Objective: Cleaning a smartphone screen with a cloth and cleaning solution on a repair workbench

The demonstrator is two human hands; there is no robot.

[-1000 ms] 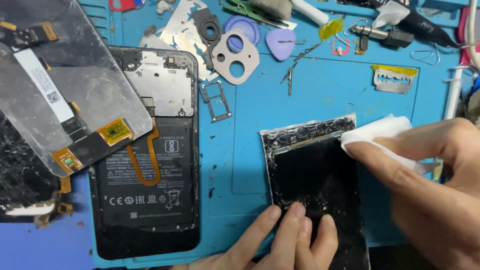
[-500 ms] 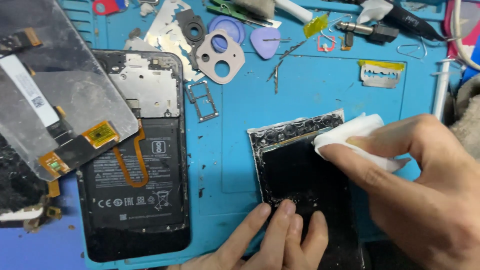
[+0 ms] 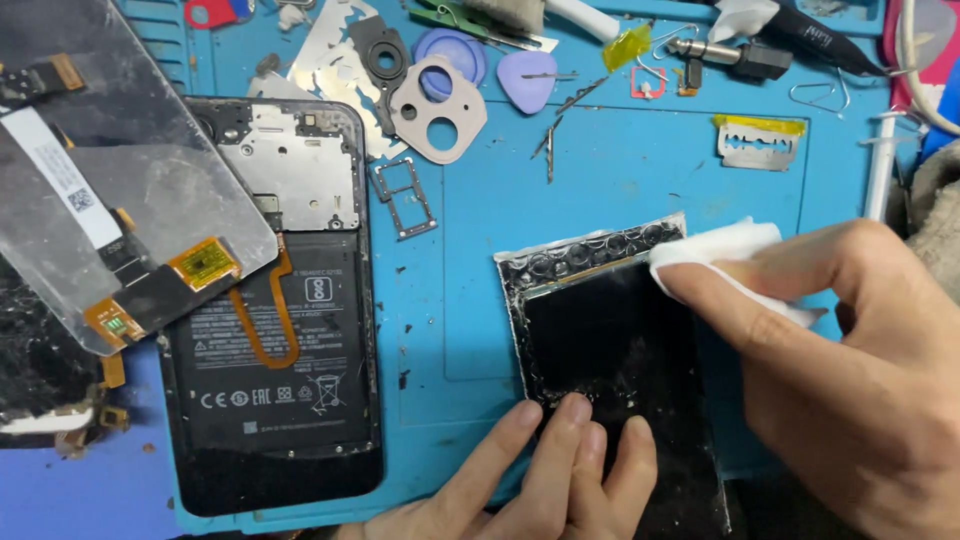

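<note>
A white wipe (image 3: pixel 715 255) is pinched between the thumb and fingers of the right hand (image 3: pixel 850 370) and pressed on the upper right corner of a dark phone back panel (image 3: pixel 610 370). The panel lies flat on the blue mat (image 3: pixel 620 170), right of centre, slightly tilted, with a strip of grey adhesive residue along its top edge. The left hand (image 3: pixel 540 480) is laid on the panel's lower edge, fingers extended and flat, nothing gripped; the panel is only pressed down by the fingertips (image 3: pixel 575 412).

To the left, well apart from the panel, an opened phone (image 3: pixel 280 320) is seen face down on the surface, battery and orange flex cable exposed. A detached screen (image 3: pixel 110 210) with flex connectors overlaps the phone's upper left part. A cracked dark piece (image 3: pixel 35 350) is seen at the far left edge.

Between phone and panel a small SIM tray (image 3: pixel 403 197) lies on the mat. Along the top are scattered a camera frame piece (image 3: pixel 437 108), a purple pick (image 3: pixel 527 80), a blue round pick (image 3: pixel 450 50), a razor blade (image 3: pixel 758 143) with yellow tape, a paper clip (image 3: pixel 820 95), thin tweezers (image 3: pixel 562 118) and a black audio plug (image 3: pixel 730 55). A white syringe (image 3: pixel 880 165) is seen near the right edge.
</note>
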